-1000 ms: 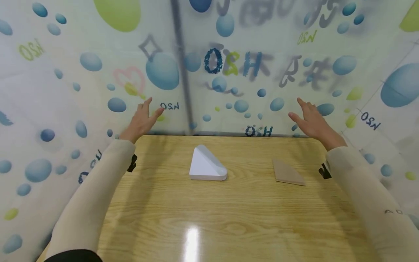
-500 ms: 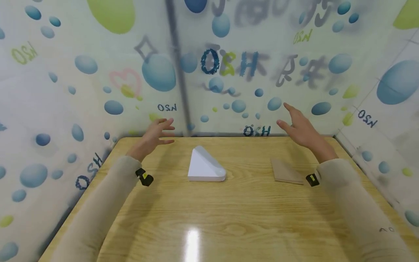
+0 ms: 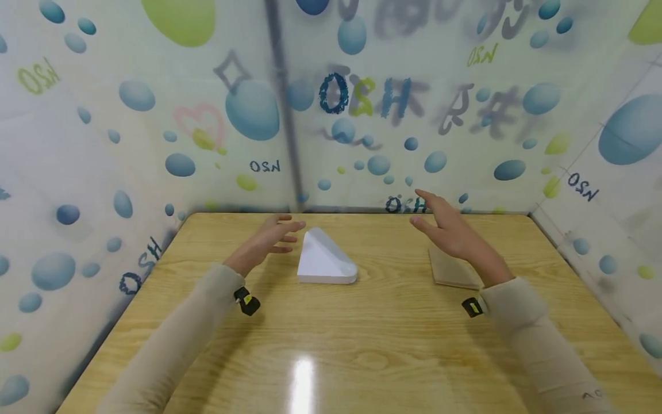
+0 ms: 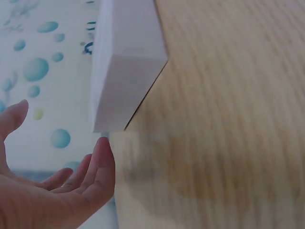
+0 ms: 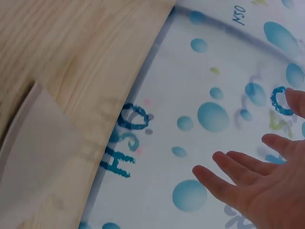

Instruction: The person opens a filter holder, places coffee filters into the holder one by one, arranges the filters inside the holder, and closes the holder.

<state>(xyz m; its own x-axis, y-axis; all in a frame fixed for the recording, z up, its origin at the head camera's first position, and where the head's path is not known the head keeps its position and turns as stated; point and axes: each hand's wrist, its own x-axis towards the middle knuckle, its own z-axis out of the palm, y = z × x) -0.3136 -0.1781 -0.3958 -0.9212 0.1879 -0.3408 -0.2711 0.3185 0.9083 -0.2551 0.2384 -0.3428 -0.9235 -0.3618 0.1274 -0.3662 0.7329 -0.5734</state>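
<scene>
On the wooden table lies a white, roughly triangular block [image 3: 324, 261] with a rounded right corner. The left hand [image 3: 269, 240] is just to its left, fingers spread and relaxed, holding nothing. In the left wrist view the block [image 4: 126, 62] stands beyond the fingertips of the left hand [image 4: 66, 195], with no clear contact. A thin brown wedge-shaped piece [image 3: 449, 271] lies further right, partly covered by the right hand [image 3: 455, 233], which is raised above it with loose fingers. The right wrist view has this piece [image 5: 35, 152] at left, away from the right hand [image 5: 267, 181].
The wooden table [image 3: 362, 339] reaches back to a patterned curtain [image 3: 362, 155] with blue and green spots and lettering. More of this cloth hangs at both sides. A dark band with a small black device is on each wrist.
Both hands have come down and inward from the raised position by the curtain. The left is now beside the white block, the right over the brown piece's far edge. Both pieces lie unmoved.
</scene>
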